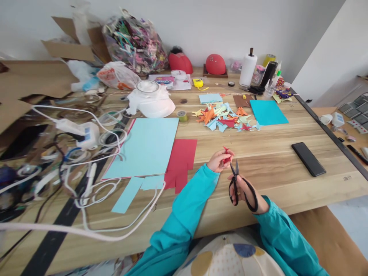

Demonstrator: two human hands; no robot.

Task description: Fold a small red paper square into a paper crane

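In the head view my left hand [217,161] is closed on a small folded red paper piece [226,158], pinched at the fingertips. My right hand [244,190] grips black-handled scissors [236,178], whose blades are slightly parted and point up beside the red piece. I cannot tell whether the blades touch it. Beyond both hands lies a pile of folded paper pieces [220,118] in orange, yellow, red and blue. Red paper [184,157] and large light blue sheets [149,143] lie left of my hands, with cut light blue strips [126,197] below them.
A black phone [308,158] lies on the right of the wooden table. A bright blue sheet [268,112] is beside the pile. White cables [115,238] and a power strip [86,133] crowd the left. A paper towel roll [248,69] and yellow tape measure [198,83] stand at the back.
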